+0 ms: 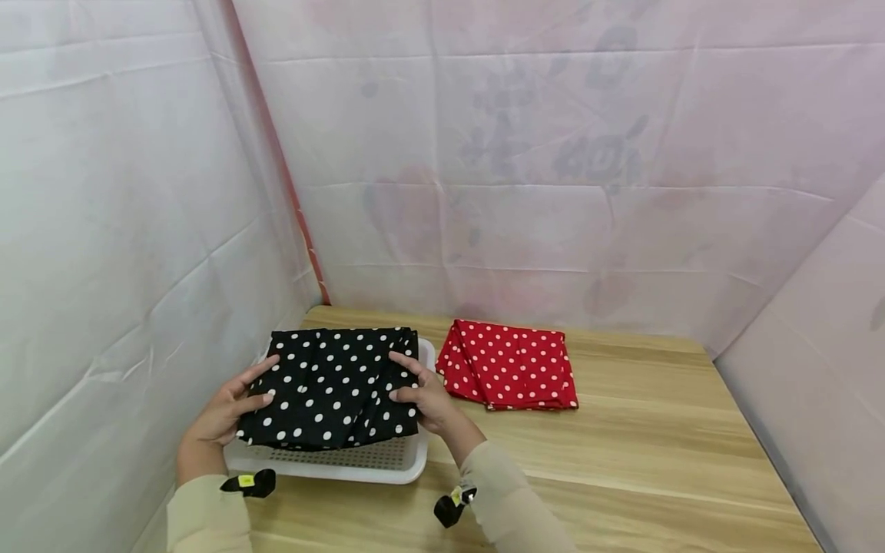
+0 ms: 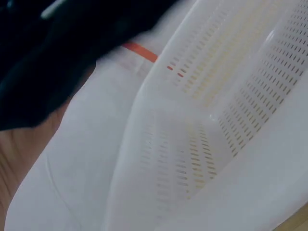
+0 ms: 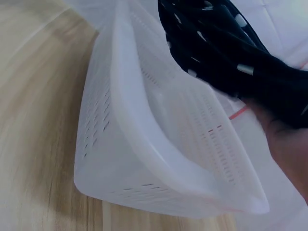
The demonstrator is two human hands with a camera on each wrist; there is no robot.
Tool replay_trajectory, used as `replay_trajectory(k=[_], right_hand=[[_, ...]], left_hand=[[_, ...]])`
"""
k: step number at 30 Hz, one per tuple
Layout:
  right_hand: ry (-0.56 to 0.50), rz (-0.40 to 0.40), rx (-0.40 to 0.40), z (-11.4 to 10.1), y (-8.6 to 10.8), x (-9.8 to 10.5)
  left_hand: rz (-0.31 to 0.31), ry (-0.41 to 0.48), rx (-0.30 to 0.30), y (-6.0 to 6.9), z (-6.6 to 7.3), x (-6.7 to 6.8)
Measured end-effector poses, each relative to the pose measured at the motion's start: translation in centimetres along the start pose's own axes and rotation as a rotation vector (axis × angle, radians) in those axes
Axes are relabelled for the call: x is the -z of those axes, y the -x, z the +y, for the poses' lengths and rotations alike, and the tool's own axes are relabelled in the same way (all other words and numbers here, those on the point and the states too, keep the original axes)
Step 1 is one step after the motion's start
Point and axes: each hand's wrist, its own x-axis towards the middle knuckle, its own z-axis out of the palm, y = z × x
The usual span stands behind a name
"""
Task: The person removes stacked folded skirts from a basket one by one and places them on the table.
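A folded black cloth with white dots [image 1: 332, 388] is held level over a white plastic basket [image 1: 346, 471]. My left hand [image 1: 220, 411] grips its left edge, and my right hand [image 1: 432, 399] grips the right edge, with the thumbs on top. The wrist views show the dark cloth [image 3: 216, 43] above the basket's rim [image 3: 130, 96], apart from the basket floor. Perforated basket walls [image 2: 192, 144] appear in the left wrist view, with no cloth visible inside there. Most of the basket is hidden under the cloth in the head view.
A folded red cloth with white dots [image 1: 515, 365] lies on the wooden table [image 1: 643, 438], right of the basket. Pale sheet walls [image 1: 124, 230] stand at the left, back and right of the table, with a red strip [image 1: 276, 146] at the left back corner.
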Motion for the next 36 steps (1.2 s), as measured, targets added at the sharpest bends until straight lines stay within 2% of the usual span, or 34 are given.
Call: replay_trajectory(k=[4, 9, 14, 21, 28, 31, 36], right_hand=[[-0.034, -0.051, -0.001, -0.3, 0.3, 0.4], [-0.017, -0.048, -0.009, -0.7, 0.3, 0.7], [-0.004, -0.024, -0.020, -0.9, 0.2, 0.9], [0.015, -0.032, -0.013, -1.5, 0.6, 1.0], [0.123, -0.028, 0.021, -2.1, 1.8, 2.3], [0.155, -0.055, 0.027, -2.8, 2.3, 3.1], [0.274, -0.094, 0.062, -4.6, 3.5, 4.1]], left_hand=[[0.022, 0.013, -0.028, 0.1, 0.5, -0.7], [0.031, 0.015, -0.051, 0.1, 1.1, -1.0], [0.018, 0.019, -0.048, -0.1, 1.6, -1.2], [0.065, 0.000, -0.031, 0.1, 1.8, -1.9], [0.112, 0.041, 0.002, 0.8, 1.0, -4.1], [0.134, 0.060, 0.001, 1.0, 0.7, -5.3], [0.190, 0.070, -0.006, 0.5, -0.2, -7.0]])
